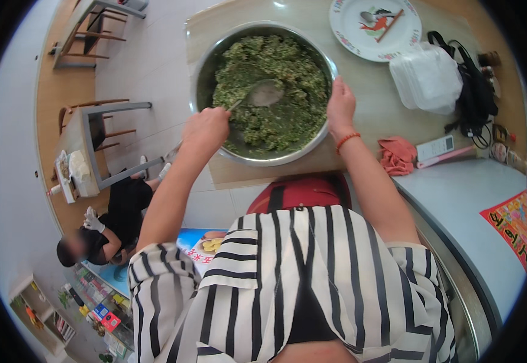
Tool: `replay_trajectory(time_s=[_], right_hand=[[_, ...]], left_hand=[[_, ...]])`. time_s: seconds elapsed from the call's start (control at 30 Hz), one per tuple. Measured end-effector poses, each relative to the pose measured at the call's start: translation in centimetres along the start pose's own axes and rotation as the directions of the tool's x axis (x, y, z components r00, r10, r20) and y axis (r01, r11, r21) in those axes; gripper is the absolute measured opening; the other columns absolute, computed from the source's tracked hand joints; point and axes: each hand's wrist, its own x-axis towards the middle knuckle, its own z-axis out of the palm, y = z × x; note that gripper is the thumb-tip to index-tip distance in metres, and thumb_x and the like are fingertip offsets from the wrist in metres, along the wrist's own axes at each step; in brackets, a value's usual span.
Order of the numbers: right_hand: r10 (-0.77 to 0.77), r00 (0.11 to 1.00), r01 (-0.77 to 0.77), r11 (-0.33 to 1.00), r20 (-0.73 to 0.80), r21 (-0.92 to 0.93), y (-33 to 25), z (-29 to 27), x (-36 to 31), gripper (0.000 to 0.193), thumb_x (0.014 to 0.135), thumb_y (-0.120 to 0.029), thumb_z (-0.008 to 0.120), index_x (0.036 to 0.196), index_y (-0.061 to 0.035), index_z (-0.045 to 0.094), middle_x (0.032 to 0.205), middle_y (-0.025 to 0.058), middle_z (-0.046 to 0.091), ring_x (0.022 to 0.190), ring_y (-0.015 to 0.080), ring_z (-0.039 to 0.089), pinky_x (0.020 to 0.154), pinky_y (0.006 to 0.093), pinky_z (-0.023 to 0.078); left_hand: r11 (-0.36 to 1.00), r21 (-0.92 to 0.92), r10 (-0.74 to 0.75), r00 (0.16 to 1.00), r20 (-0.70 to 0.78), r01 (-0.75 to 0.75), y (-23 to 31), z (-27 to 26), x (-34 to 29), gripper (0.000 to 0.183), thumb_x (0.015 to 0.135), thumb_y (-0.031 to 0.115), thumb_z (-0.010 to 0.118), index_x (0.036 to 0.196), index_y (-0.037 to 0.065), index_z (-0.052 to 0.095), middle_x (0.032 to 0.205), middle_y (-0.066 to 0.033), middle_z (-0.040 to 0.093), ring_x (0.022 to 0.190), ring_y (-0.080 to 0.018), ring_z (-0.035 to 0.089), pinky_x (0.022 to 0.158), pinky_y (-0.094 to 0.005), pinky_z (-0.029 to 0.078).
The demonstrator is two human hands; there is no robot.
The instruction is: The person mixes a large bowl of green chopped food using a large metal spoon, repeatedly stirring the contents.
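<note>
- Green filling, finely chopped, fills much of a bowl and lies just ahead and to the right of the left fingers, and to the left of the right fingers.
- Left hand: its fingers are clenched round the handle of a large metal spoon, at the bowl's near left edge. The spoon's head rests on the filling, ahead and to the right of those fingers; the handle's end sticks out behind them.
- Right hand: it touches the bowl's right rim; I cannot tell how far its fingers curl under. A beaded orange bracelet circles the wrist behind them.
- Table: pale, under the bowl and stretching to the right of the right fingers.
- Plate: white, patterned, ahead and to the right of the right fingers, with a small spoon and a brown stick on it.
- White plastic box: well to the right of the right fingers, with a black bag just beyond.
- Cloth: reddish, crumpled, behind and to the right of the right fingers, beside a white remote.
</note>
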Motion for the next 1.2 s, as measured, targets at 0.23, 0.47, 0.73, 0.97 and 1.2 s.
replay_trajectory(time_s=[0.23,0.47,0.73,0.97,1.2], right_hand=[[-0.037,0.999,0.04,0.995,0.03,-0.089,1.4,0.6,0.6,0.051,0.095,-0.042,0.041,0.094,0.0031,0.065,0.081,0.0217,0.063,0.075,0.0318,0.06,0.07,0.0396,0.044],[-0.088,0.995,0.089,0.996,-0.036,0.008,0.7,1.1,0.5,0.051,0.095,-0.042,0.042,0.078,0.003,0.059,0.064,0.0151,0.055,0.062,0.0248,0.05,0.062,0.0394,0.041],[0.038,0.998,-0.041,0.997,0.047,0.067,0.2,0.4,0.3,0.049,0.097,-0.04,0.044,0.089,0.0054,0.061,0.071,0.0014,0.051,0.068,0.0103,0.041,0.064,0.0276,0.038],[-0.017,0.998,0.015,0.999,0.056,0.032,0.4,0.4,0.2,0.049,0.097,-0.041,0.044,0.088,0.0042,0.062,0.068,-0.0009,0.048,0.066,0.0099,0.04,0.061,0.0286,0.038],[-0.038,0.999,0.038,0.999,0.005,0.039,1.8,0.8,1.0,0.05,0.096,-0.041,0.042,0.076,0.0032,0.056,0.057,0.0087,0.045,0.056,0.0192,0.04,0.057,0.0373,0.037]], left_hand=[[0.973,-0.2,0.159,0.962,0.222,-0.115,1.0,2.2,-8.3,0.025,0.091,0.019,0.047,0.083,0.002,0.065,0.081,-0.0242,0.064,0.078,-0.0403,0.063,0.07,-0.0502,0.05],[0.994,-0.021,-0.105,0.994,0.018,0.105,-3.0,2.0,-1.3,0.03,0.093,0.026,0.047,0.085,0.004,0.066,0.087,-0.0199,0.065,0.081,-0.0364,0.064,0.069,-0.0465,0.05],[0.967,-0.253,0.048,0.985,0.165,-0.004,2.1,1.4,-7.0,0.034,0.094,0.027,0.046,0.08,0.001,0.064,0.076,-0.0235,0.063,0.074,-0.0414,0.062,0.068,-0.0491,0.049],[0.987,-0.139,0.079,0.997,0.003,-0.078,1.9,4.2,-2.2,0.032,0.093,0.025,0.049,0.08,0.0,0.064,0.075,-0.0218,0.064,0.073,-0.0403,0.063,0.067,-0.0481,0.05],[0.936,-0.348,0.006,0.988,0.155,0.048,1.2,1.0,-9.1,0.034,0.093,0.025,0.048,0.078,-0.002,0.061,0.073,-0.0252,0.061,0.073,-0.0435,0.059,0.066,-0.0512,0.046]])
